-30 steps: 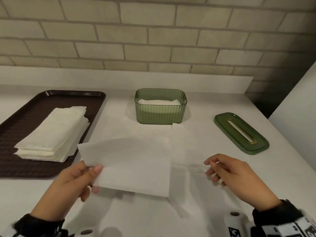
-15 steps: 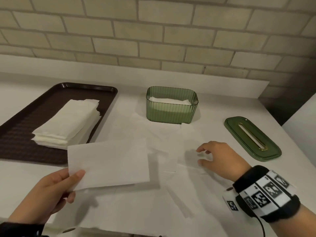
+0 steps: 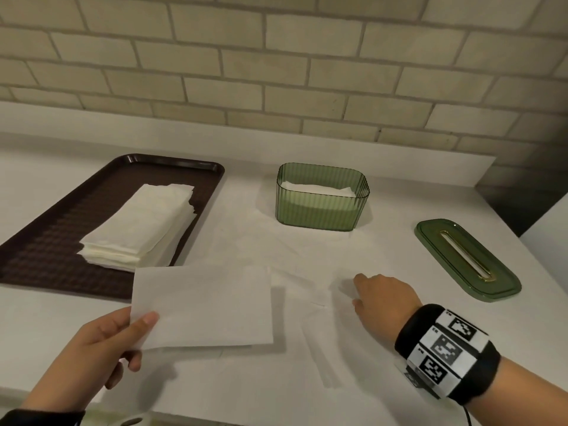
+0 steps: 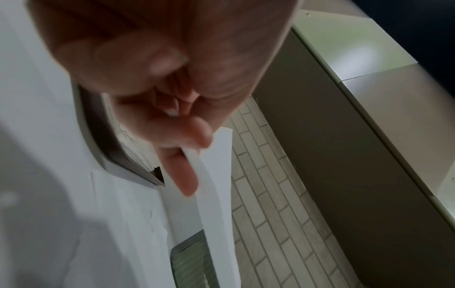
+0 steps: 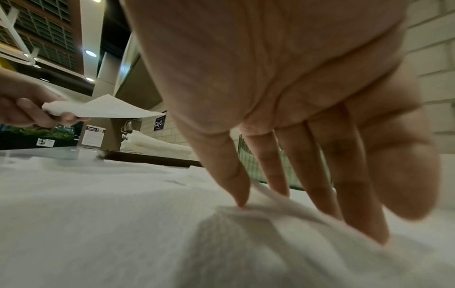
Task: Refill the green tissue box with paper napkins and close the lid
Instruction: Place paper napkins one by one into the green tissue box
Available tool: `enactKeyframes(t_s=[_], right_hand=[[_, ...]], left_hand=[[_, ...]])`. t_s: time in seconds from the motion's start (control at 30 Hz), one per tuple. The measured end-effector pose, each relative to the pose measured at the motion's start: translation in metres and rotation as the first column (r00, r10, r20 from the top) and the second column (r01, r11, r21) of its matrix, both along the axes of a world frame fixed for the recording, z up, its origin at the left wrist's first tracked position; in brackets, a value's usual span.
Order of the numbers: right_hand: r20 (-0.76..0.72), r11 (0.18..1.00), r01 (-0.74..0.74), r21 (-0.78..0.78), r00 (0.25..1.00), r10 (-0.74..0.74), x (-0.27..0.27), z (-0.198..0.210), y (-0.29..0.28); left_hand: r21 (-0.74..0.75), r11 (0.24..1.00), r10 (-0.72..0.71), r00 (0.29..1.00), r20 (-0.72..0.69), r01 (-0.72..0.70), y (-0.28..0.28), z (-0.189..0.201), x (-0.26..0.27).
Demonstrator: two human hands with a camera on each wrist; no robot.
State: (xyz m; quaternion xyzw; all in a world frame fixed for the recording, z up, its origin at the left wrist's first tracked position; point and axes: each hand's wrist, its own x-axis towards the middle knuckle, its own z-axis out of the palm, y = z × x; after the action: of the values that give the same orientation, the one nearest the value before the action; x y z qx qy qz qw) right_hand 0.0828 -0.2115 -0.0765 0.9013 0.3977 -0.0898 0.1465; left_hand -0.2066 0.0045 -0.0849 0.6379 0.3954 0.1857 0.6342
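1. The left hand (image 3: 101, 345) is the nearest thing, well in front of the green tissue box (image 3: 321, 207) and off to its left. Its grip pinches one corner of a folded paper napkin (image 3: 204, 305) between thumb and fingers (image 4: 189, 175), and the sheet hangs clear above the white surface (image 3: 384, 241).
2. The right hand (image 3: 382, 299), with a black-and-white marker band (image 3: 445, 348) on its wrist, lies in front of the box and slightly to its right. Its grip is spread, the straight fingertips (image 5: 240, 200) pressing down on a loose napkin sheet (image 5: 283, 212) that lies rumpled on the surface.
3. More unfolded white sheets (image 3: 276, 250) cover the surface between the hands and the box.
4. The green lid (image 3: 467, 259), with a gold-edged slot, lies flat to the right of the box and apart from it.
5. A dark brown tray (image 3: 55, 241) sits to the left of the box and carries a stack of folded napkins (image 3: 141, 226).
6. The box stands open, farthest back, with white napkins inside it. Behind it rises a pale brick wall (image 3: 276, 72).
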Motion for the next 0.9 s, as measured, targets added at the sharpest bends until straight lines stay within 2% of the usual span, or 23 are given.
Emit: enactKeyframes(t_s=[0.1, 0.2, 0.27, 0.33, 0.5, 0.63, 0.7, 0.77, 0.9], right_hand=[[0.04, 0.997, -0.008, -0.076, 0.999, 0.011, 0.0, -0.001, 0.001], [0.06, 0.994, 0.017, -0.111, 0.998, -0.011, 0.004, 0.0, 0.002], [0.029, 0.997, 0.067, -0.038, 0.997, -0.066, 0.013, 0.006, -0.002], [0.023, 0.993, 0.099, 0.062, 0.995, -0.101, 0.021, 0.014, -0.008], [0.103, 0.958, 0.094, 0.271, 0.987, -0.126, 0.036, 0.039, -0.035], [0.103, 0.889, 0.051, 0.454, 0.989, -0.11, 0.034, 0.057, -0.061], [0.122, 0.831, -0.012, 0.556, 0.99, -0.068, 0.028, 0.061, -0.072], [0.213, 0.764, -0.142, 0.63, 0.977, 0.006, 0.021, 0.064, -0.082], [0.382, 0.689, -0.38, 0.617, 0.91, 0.16, 0.016, 0.061, -0.1]], left_hand=[[0.032, 0.999, -0.013, 0.999, -0.032, 0.014, 0.006, -0.009, -0.002], [0.031, 0.999, -0.026, 1.0, 0.009, 0.026, 0.008, -0.002, 0.0], [0.084, 0.996, -0.024, 1.0, 0.004, 0.024, 0.009, -0.005, 0.0], [0.049, 0.999, -0.014, 1.0, 0.003, 0.014, 0.009, -0.002, 0.003], [0.069, 0.997, -0.041, 0.998, -0.049, 0.044, 0.012, -0.003, 0.017], [0.076, 0.996, -0.055, 0.998, 0.028, 0.053, 0.013, 0.012, 0.042], [0.122, 0.989, -0.094, 0.994, 0.051, 0.087, 0.016, 0.022, 0.057], [0.131, 0.987, -0.101, 0.992, 0.072, 0.091, 0.021, 0.034, 0.078], [0.255, 0.962, -0.127, 0.988, 0.088, 0.101, 0.032, 0.058, 0.125]])
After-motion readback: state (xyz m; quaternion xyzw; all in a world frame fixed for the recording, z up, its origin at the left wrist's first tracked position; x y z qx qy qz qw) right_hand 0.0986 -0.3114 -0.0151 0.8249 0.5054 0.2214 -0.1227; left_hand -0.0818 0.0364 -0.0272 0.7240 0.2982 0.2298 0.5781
